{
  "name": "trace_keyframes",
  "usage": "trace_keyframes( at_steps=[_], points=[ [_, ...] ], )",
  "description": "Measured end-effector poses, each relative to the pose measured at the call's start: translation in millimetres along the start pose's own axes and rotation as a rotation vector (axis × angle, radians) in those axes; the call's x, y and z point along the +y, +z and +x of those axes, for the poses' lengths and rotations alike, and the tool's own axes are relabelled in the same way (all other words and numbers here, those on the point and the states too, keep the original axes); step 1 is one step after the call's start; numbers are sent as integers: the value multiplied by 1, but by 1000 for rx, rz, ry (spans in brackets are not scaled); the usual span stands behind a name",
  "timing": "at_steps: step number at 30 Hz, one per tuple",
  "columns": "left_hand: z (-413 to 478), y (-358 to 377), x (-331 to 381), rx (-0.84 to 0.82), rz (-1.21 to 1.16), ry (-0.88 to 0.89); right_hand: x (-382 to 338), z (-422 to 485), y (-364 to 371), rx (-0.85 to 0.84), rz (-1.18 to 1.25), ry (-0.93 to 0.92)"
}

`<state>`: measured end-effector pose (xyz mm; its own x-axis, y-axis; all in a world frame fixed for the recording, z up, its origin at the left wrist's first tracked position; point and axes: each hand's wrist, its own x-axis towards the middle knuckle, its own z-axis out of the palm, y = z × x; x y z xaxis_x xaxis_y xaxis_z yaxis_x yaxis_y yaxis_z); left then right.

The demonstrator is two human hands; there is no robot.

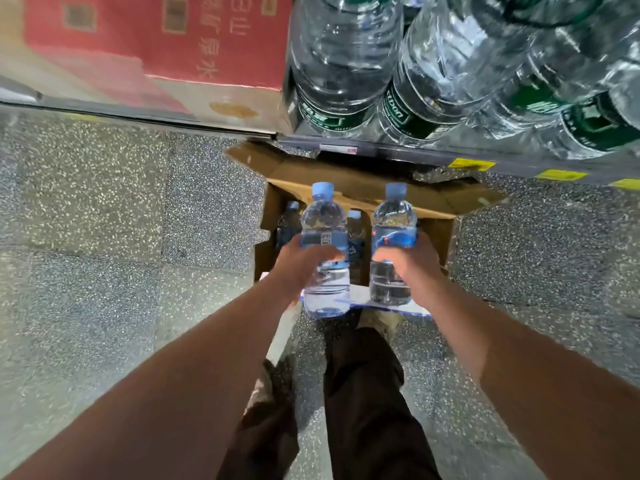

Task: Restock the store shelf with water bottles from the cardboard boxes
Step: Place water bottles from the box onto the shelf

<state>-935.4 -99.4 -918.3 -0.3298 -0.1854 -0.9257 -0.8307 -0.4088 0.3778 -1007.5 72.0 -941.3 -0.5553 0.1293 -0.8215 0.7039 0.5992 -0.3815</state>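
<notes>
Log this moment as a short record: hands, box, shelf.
left hand: grips first small bottle round its middle, cap up
right hand: grips second small bottle the same way
cardboard box: open on the floor, under both hands
remaining bottles: at least two visible inside the box
shelf: holds large green-labelled bottles; red carton to their left

- Looks like a shop aisle: low shelf (485, 161) with yellow price tags (471, 164) along its edge
- Shrink-wrapped big water bottles (346, 64) stacked on it, red carton (166, 36) alongside
- Speckled terrazzo floor (104, 202)
</notes>
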Motion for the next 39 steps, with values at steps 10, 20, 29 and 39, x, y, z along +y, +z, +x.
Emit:
trace_keyframes(
  at_steps=[10, 20, 29, 39],
  points=[
    [-111, -32, 54, -98, -108, 73, -53, -119, -8, -57, 223, -132],
    [-237, -70, 118, -263, -114, 128, -126, -256, -25, -79, 395, -355],
    [-338, -91, 165, -302, -84, 409, -183, -352, -57, -83, 534, -480],
    [-432, -118, 212, -422, -122, 634, -232, -447, -89, 6, 578, -638]
  ],
)
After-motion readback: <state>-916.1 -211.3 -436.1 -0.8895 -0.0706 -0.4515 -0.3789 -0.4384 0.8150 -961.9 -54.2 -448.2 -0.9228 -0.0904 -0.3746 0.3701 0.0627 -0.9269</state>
